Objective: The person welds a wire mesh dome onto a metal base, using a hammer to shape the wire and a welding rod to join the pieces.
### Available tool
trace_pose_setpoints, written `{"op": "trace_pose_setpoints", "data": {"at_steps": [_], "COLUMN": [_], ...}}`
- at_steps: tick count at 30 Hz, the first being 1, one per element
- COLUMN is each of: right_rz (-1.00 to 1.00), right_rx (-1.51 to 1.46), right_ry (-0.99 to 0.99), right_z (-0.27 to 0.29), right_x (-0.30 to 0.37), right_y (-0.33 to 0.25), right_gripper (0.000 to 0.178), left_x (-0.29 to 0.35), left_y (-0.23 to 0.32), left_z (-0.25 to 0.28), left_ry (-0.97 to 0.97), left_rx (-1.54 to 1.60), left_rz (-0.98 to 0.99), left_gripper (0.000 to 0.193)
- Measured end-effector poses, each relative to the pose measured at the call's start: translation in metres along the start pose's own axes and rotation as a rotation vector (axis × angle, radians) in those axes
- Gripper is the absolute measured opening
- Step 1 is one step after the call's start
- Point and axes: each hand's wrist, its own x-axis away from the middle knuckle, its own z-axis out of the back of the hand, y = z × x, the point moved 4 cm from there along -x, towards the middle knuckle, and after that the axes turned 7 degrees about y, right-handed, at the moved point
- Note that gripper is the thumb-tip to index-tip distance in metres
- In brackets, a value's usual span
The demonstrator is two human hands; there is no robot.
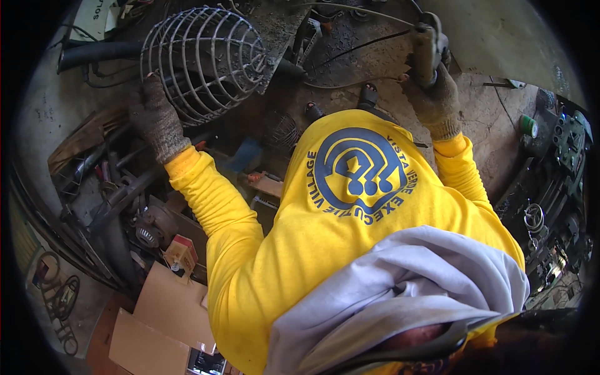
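Apparently, I'm seeing the left hand [159, 119], in a brown knit glove, touching the left end of the grey, rounded metal wire cage [212, 40]; its fingers are partly curling, though I can't tell whether they're gripping. The gloved right hand [439, 100] is holding a dark, rounded handheld tool [425, 56], fingers wrapping it. The cage is lying sideways, its narrow end pointing toward the right edge of the dark metal bench [281, 30]. I'm judging the step as steadying the cage; the next move is probably calling for a firm left hold.
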Motion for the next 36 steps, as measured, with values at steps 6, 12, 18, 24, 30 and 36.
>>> {"op": "trace_pose_setpoints", "data": {"at_steps": [6,12,18,24,30,36], "right_rz": [0.110,0.080,0.051,-0.297,-0.440,-0.412], "right_rx": [-0.083,-0.057,-0.147,-0.441,-0.399,-0.441], "right_ry": [0.059,-0.026,-0.059,-0.011,-0.013,-0.037], "right_z": [0.003,0.006,0.009,0.012,0.011,0.007], "right_x": [-0.008,-0.004,-0.004,0.018,0.052,0.045], "right_y": [-0.009,-0.021,-0.025,-0.022,-0.018,-0.015], "right_gripper": [0.038,0.043,0.043,0.036,0.038,0.037], "left_x": [-0.001,0.014,0.015,0.020,0.029,0.015], "left_y": [-0.008,-0.003,0.004,0.010,-0.011,-0.028], "left_z": [0.019,0.042,0.047,0.047,0.059,0.052], "left_ry": [0.026,0.003,0.070,0.026,-0.067,-0.150], "left_rx": [0.108,-0.057,0.036,0.013,-0.119,-0.054], "left_rz": [0.169,0.152,0.162,0.211,0.440,0.182], "left_gripper": [0.042,0.039,0.038,0.034,0.040,0.041]}}
